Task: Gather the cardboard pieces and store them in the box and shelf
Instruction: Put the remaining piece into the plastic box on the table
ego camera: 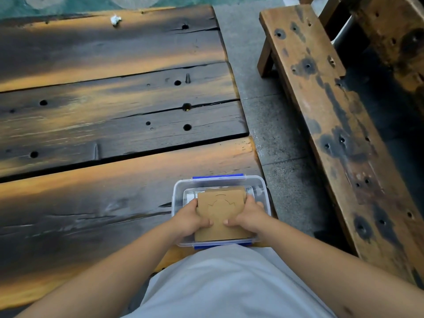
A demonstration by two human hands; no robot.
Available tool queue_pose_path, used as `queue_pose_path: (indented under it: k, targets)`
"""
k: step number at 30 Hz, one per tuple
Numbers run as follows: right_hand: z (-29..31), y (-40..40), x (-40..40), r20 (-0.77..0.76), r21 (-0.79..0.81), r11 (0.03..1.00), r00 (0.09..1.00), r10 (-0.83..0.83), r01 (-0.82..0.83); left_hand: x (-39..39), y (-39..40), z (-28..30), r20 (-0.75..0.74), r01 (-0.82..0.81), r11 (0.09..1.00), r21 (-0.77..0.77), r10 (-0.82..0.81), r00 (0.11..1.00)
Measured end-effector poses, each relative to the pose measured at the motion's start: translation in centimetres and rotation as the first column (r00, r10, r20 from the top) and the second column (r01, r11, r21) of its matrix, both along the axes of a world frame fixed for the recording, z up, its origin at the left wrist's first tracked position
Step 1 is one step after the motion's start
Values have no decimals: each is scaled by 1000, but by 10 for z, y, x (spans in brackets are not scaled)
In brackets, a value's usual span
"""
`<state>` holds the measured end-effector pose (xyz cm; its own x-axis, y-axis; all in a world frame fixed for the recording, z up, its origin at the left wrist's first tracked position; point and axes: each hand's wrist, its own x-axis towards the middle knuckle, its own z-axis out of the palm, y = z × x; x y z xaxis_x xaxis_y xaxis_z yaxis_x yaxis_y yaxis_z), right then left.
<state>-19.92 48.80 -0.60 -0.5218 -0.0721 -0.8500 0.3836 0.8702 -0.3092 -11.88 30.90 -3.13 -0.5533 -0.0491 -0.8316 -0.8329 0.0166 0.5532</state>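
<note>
A clear plastic box (180,190) with blue clips stands at the near right corner of the dark wooden table (110,106). Brown cardboard pieces (220,210), the top one cut with a gear-like outline, lie flat inside the box opening. My left hand (191,220) grips the stack's left edge and my right hand (246,216) grips its right edge, thumbs resting on top. Something white shows in the box beneath the cardboard. No shelf is in view.
A crumpled white scrap (115,19) lies at the table's far side. A worn wooden bench (321,106) runs along the right, across a strip of grey concrete floor (268,115). My white-clothed lap fills the bottom.
</note>
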Motion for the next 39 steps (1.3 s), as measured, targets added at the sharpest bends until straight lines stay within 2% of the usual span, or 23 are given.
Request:
queue_pose_path:
  k: [5, 9, 20, 25, 27, 31, 33, 34, 36, 37, 39]
  targets:
    - [-1, 5, -13, 66, -39, 997, 996, 66, -63, -2, -1, 1, 43, 28, 999, -42, -26, 999]
    - [-2, 7, -19, 205, -144, 987, 978, -39, 70, -7, -5, 7, 80, 152, 987, -60, -147, 986]
    - [-4, 6, -24, 228, -181, 982, 974, -18, 60, -25, -6, 24, 209, 371, 928, -30, -358, 910]
    - [-3, 5, -30, 212, -149, 989, 976, 43, -11, -29, -8, 25, 233, 373, 928, -19, -359, 904]
    - [0, 5, -30, 240, -152, 988, 971, 24, 13, -28, -8, 24, 225, 373, 928, -18, -359, 906]
    - [1, 10, -21, 275, -209, 939, 938, -211, 273, -18, -8, 25, 128, 230, 969, -89, -218, 968]
    - [1, 13, -14, 352, -242, 856, 863, -362, 458, -8, -8, 28, 74, 58, 996, -70, -53, 996]
    - [1, 15, -11, 395, -249, 807, 817, -420, 536, -2, -7, 29, 75, -86, 996, 1, 86, 993]
    - [1, 19, -7, 442, -242, 722, 736, -513, 648, 5, -2, 32, 180, -370, 912, 181, 339, 924]
    - [0, 21, -4, 452, -236, 694, 709, -542, 681, 8, 1, 35, 244, -449, 861, 241, 394, 886]
    - [-1, 22, -1, 475, -247, 671, 691, -545, 699, 10, 6, 37, 295, -485, 821, 301, 403, 866]
